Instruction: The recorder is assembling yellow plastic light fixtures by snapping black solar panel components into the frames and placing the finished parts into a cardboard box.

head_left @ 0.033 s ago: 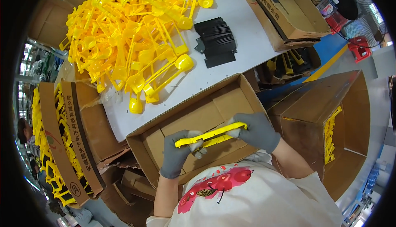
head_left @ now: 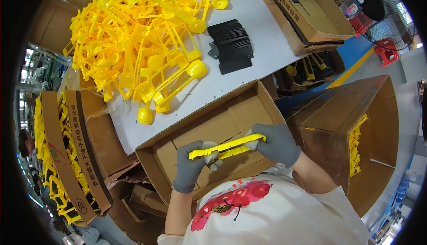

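Observation:
Both my hands wear grey gloves and hold one long flat yellow plastic part (head_left: 227,147) between them. My left hand (head_left: 191,167) grips its left end and my right hand (head_left: 276,145) grips its right end. The part is level, just above an open shallow cardboard box (head_left: 209,125) in front of my body. The box's inside looks bare. Beyond the box, a big heap of yellow plastic parts (head_left: 142,40) lies on a white table (head_left: 258,67). A stack of black flat pieces (head_left: 231,44) sits beside the heap.
A tall open carton (head_left: 382,111) at my right has yellow parts (head_left: 356,147) along its inner wall. Another carton (head_left: 302,9) lies at the table's far right. At my left are cartons (head_left: 66,156) holding yellow parts. A fan (head_left: 378,4) and a red stool (head_left: 386,53) are at the far right.

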A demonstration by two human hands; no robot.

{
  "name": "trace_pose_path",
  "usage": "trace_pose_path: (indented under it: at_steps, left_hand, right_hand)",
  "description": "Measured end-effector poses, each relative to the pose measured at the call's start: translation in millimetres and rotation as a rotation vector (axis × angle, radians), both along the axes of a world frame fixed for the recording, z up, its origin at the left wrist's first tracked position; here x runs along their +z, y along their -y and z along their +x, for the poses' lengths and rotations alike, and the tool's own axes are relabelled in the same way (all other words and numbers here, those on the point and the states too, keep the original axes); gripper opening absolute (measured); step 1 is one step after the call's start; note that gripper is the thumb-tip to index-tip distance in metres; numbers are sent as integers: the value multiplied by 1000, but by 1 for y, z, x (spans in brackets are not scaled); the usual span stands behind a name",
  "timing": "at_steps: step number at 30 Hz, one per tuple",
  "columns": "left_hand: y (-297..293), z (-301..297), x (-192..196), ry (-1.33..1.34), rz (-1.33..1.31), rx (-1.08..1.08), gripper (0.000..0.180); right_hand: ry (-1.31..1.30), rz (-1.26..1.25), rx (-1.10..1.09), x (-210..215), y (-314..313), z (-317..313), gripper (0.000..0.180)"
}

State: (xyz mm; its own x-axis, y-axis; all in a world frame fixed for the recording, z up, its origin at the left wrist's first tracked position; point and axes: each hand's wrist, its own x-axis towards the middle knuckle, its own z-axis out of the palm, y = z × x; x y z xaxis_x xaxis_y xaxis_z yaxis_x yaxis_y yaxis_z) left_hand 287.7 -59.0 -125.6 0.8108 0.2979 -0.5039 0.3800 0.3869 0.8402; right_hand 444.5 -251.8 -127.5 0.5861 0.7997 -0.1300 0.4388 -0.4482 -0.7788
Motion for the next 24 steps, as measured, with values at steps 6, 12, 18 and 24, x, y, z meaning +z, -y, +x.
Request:
trace_pose_path:
  at_steps: [6, 12, 18, 24]
  left_hand:
    - [-4, 15, -2, -10, 9, -101, 21]
    - [-45, 43, -18, -44, -24, -332, 21]
    - [-3, 106, -48, 10, 862, -525, 42]
    - [44, 128, -42, -189, 1536, -463, 36]
  right_hand:
    - [149, -77, -34, -5, 14, -5, 23]
    - [208, 108, -444, 0, 26, 42, 32]
    - [302, -17, -264, -25, 21, 48, 30]
    - [404, 19, -260, -5, -2, 77, 19]
